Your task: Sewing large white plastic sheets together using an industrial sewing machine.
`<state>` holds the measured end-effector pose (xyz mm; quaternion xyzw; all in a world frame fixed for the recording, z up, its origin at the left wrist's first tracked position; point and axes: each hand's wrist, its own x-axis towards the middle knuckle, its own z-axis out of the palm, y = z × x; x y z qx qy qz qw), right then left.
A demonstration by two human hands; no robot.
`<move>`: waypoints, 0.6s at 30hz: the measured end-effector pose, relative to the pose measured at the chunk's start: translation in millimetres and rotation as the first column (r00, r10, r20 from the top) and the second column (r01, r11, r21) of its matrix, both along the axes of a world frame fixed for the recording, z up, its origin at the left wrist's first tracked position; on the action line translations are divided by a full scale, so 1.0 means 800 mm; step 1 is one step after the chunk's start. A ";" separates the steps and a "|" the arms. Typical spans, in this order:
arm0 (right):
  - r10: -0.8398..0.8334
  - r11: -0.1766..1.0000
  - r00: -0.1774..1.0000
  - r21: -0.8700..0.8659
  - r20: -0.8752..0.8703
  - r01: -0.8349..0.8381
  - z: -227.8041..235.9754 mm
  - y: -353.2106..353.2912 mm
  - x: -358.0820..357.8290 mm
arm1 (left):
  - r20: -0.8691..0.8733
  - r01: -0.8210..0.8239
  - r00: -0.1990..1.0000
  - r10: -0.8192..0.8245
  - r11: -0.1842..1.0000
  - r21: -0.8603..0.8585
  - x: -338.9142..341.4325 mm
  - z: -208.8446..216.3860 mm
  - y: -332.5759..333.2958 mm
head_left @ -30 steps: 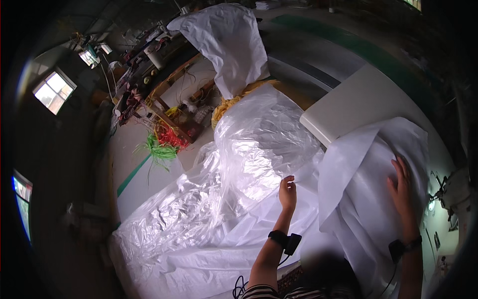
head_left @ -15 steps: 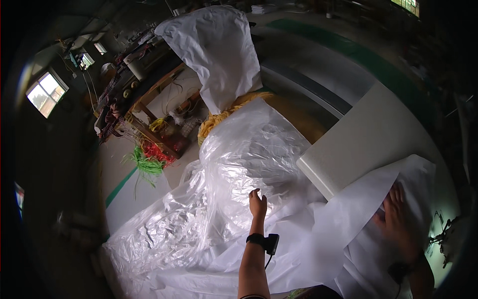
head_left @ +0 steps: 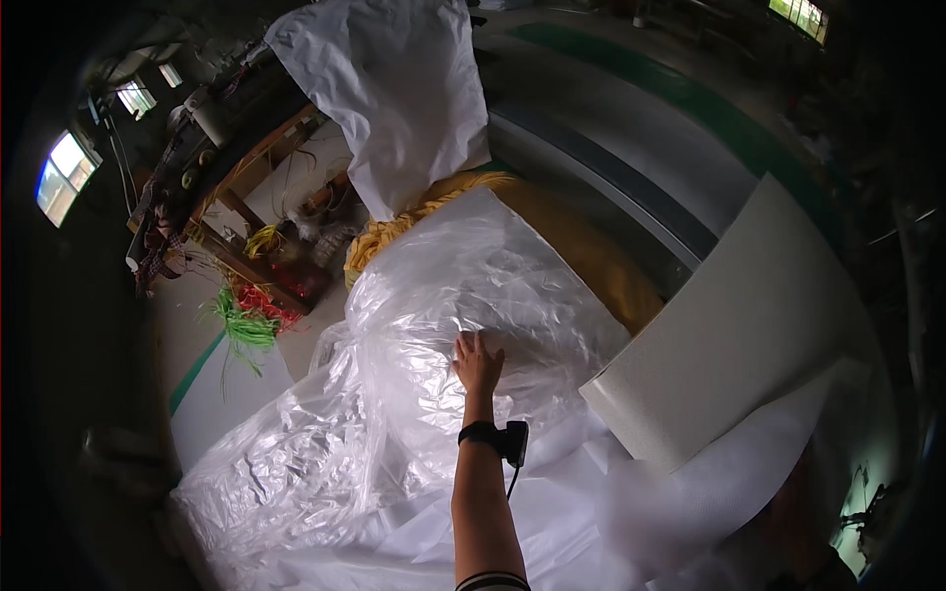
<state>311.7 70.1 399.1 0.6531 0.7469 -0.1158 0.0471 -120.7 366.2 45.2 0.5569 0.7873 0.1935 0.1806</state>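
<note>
**Over the shiny plastic bulge, your left hand reaches farther out**

Your left hand (head_left: 479, 362) is over the middle of a crinkled, see-through plastic sheet (head_left: 458, 261), farther from you than a second ago. Its grip is loosely spread, fingers parted and pinching nothing; whether the tips touch is hard to tell. The plastic bulges ahead of you, just beside a gathered yellow cloth (head_left: 394, 236).

To its right and nearer you, a smooth, soft white sheet (head_left: 680, 492) hangs in a broad fold, and more of the pale grey, straight-edged surface (head_left: 734, 315) shows beyond it. Your right hand is no longer visible; only a dim patch of your right arm (head_left: 800, 517) shows past the fold, so you cannot tell that grip. Judging by position, your left side now attends to the plastic rather than the white sheet.
</note>
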 end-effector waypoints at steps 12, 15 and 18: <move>0.053 0.993 0.998 0.104 0.026 -0.055 -0.030 0.025 0.017 | -0.197 0.148 0.971 -0.135 0.988 0.050 0.043 0.058 0.125; 0.049 0.987 0.998 0.152 0.035 -0.054 -0.027 0.035 0.019 | -0.258 0.280 0.910 -0.325 0.940 -0.196 0.059 0.038 0.143; 0.072 0.982 0.997 0.177 0.005 -0.072 0.073 0.148 -0.139 | -0.131 0.249 0.958 -0.256 0.966 -0.071 0.061 0.005 0.139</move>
